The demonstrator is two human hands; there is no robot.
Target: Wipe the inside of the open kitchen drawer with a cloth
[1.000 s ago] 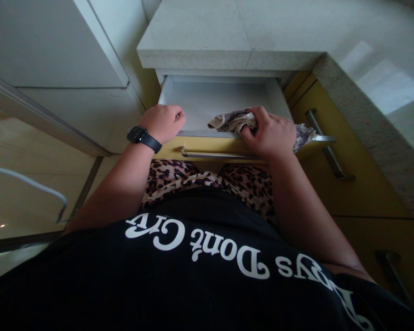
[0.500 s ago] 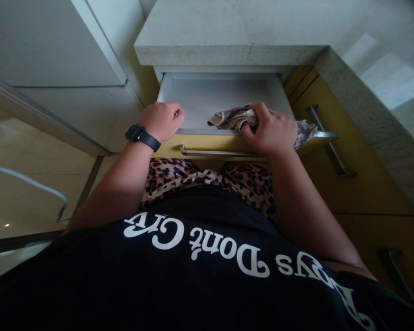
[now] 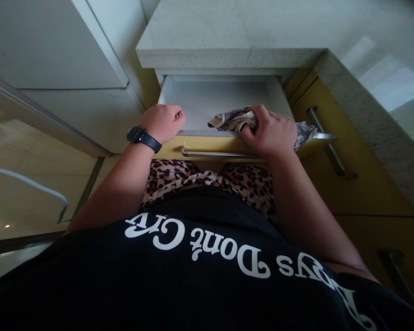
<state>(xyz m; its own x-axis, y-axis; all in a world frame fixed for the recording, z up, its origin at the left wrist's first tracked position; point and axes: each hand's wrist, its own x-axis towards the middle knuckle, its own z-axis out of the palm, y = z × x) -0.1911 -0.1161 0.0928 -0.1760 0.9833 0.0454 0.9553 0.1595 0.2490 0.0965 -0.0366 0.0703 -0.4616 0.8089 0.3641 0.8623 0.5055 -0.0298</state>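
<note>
A pulled-out drawer point(image 3: 214, 96) with a pale grey inside and a yellow front is before me. My right hand point(image 3: 274, 133) is closed around a crumpled, patterned cloth point(image 3: 229, 120) at the right part of the drawer's front edge. The cloth's ends stick out on both sides of the hand. My left hand point(image 3: 165, 122), a black watch point(image 3: 137, 134) on its wrist, is curled into a fist over the drawer's left front corner. Nothing shows in that fist; whether it touches the edge, I cannot tell. A metal handle point(image 3: 217, 154) runs along the drawer front.
A pale stone countertop point(image 3: 196, 27) overhangs the drawer and turns along the right side. Yellow cabinet fronts with metal handles point(image 3: 338, 158) stand at the right. White cabinet panels point(image 3: 83, 110) are on the left, and a pale cable point(image 3: 31, 181) hangs above the tiled floor point(image 3: 37, 151).
The whole view has shifted very slightly. Both hands, the cloth and the drawer keep their places relative to one another.
</note>
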